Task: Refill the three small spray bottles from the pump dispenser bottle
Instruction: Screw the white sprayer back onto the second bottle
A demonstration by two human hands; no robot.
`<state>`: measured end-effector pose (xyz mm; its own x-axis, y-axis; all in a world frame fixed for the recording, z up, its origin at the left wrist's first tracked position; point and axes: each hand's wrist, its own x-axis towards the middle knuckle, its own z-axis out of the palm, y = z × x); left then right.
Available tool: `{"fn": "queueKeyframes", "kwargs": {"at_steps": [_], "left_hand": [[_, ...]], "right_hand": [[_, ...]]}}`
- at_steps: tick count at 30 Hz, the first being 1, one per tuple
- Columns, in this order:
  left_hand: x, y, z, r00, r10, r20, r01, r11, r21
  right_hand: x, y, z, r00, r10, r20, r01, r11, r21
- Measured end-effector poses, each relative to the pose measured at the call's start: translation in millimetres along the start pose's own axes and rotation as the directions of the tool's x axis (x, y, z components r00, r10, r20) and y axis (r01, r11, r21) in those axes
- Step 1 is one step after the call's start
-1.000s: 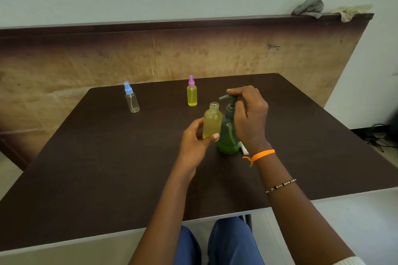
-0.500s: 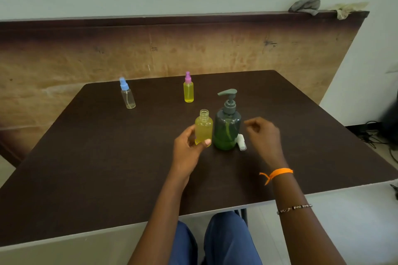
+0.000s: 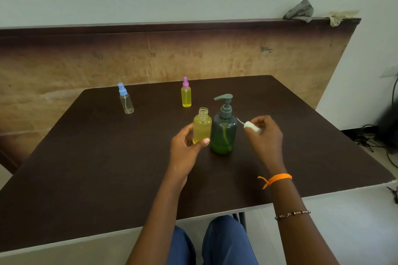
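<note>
My left hand [image 3: 186, 148] grips an uncapped small bottle [image 3: 202, 126] full of yellow liquid, standing on the dark table [image 3: 86, 168]. Touching its right side stands the green pump dispenser bottle [image 3: 223, 133], partly filled. My right hand [image 3: 266, 135] is just right of the dispenser, holding the white spray cap [image 3: 251, 127] with its thin tube pointing up-left. Farther back stand a yellow bottle with a pink sprayer [image 3: 186, 94] and a nearly clear bottle with a blue sprayer [image 3: 125, 101].
A brown board [image 3: 215, 58] leans on the wall behind the table, with grey and tan rags [image 3: 299, 11] on its top edge. Cables [image 3: 377, 146] lie on the floor at the right. My knees in blue trousers [image 3: 215, 243] show under the front edge.
My right hand left the pump head, dropped to the table right of the dispenser and picked up the white spray cap. The left hand lowered the open yellow bottle beside the dispenser.
</note>
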<state>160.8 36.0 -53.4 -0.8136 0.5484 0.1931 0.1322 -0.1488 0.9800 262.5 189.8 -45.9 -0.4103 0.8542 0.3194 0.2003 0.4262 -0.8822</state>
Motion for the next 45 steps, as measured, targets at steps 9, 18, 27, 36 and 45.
{"fn": "queueKeyframes", "kwargs": {"at_steps": [9, 18, 27, 36, 45], "left_hand": [[-1.1, 21.7, -0.1, 0.997, 0.060, -0.052, -0.063, 0.997, -0.052], [-0.4, 26.9, -16.1, 0.991, 0.100, -0.088, -0.105, 0.993, -0.053], [-2.0, 28.3, -22.3, 0.991, 0.102, -0.081, -0.106, 0.993, -0.049], [-1.9, 32.1, -26.1, 0.990, 0.116, -0.081, -0.120, 0.991, -0.050], [-8.6, 45.0, -25.3, 0.995, 0.091, 0.029, -0.085, 0.979, -0.184]], "right_hand": [[11.2, -55.7, -19.7, 0.990, -0.060, -0.125, 0.109, 0.897, 0.429], [10.4, -110.0, -21.8, 0.898, -0.369, -0.242, 0.431, 0.848, 0.309], [9.0, -133.9, -1.4, 0.867, -0.483, -0.118, 0.490, 0.790, 0.369], [19.1, -127.8, 11.9, 0.799, -0.517, 0.307, 0.386, 0.833, 0.397], [40.8, -138.8, 14.7, 0.602, -0.473, 0.643, 0.284, 0.880, 0.382]]}}
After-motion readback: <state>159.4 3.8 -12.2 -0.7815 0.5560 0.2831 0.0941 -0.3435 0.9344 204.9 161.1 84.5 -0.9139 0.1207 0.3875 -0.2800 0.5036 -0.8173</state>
